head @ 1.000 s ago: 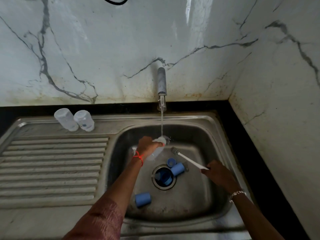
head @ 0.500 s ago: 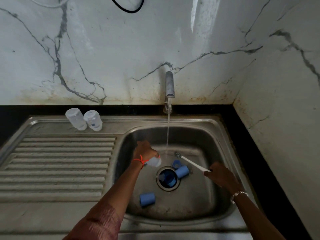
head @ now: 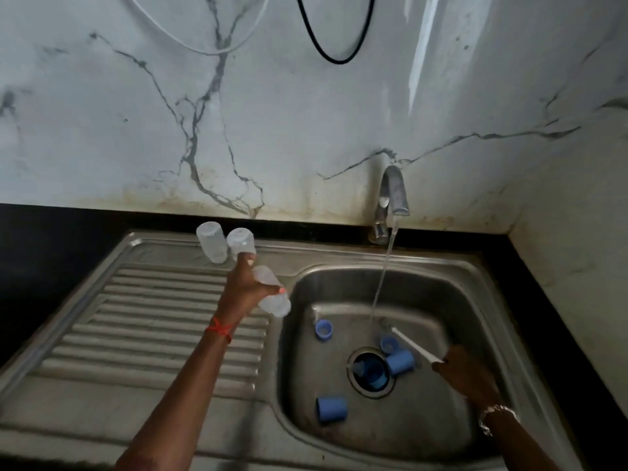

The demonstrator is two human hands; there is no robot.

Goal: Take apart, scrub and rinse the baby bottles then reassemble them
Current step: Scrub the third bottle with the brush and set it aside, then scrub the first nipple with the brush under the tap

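My left hand (head: 245,289) grips a clear baby bottle body (head: 272,297) over the drainboard's right edge, near two clear bottle bodies (head: 212,241) standing upside down at the drainboard's back. My right hand (head: 467,377) holds a white-handled bottle brush (head: 413,345) low in the sink basin, its bristle end by the water stream. Blue bottle parts lie in the basin: a ring (head: 323,329) at the left, a ring (head: 388,344) and a cap (head: 400,362) by the drain, a cap (head: 331,408) at the front, another blue piece (head: 370,370) in the drain.
The tap (head: 394,195) at the back runs a thin stream into the steel sink (head: 441,277). A ribbed drainboard (head: 142,321) lies to the left. A black counter (head: 51,232) borders the sink. Marble walls stand behind and at the right, with a black cable (head: 336,56) hanging.
My left hand has carried the clear bottle out from under the tap, up and left to the drainboard edge. My right hand with the brush stays in the basin. The view has shifted left.
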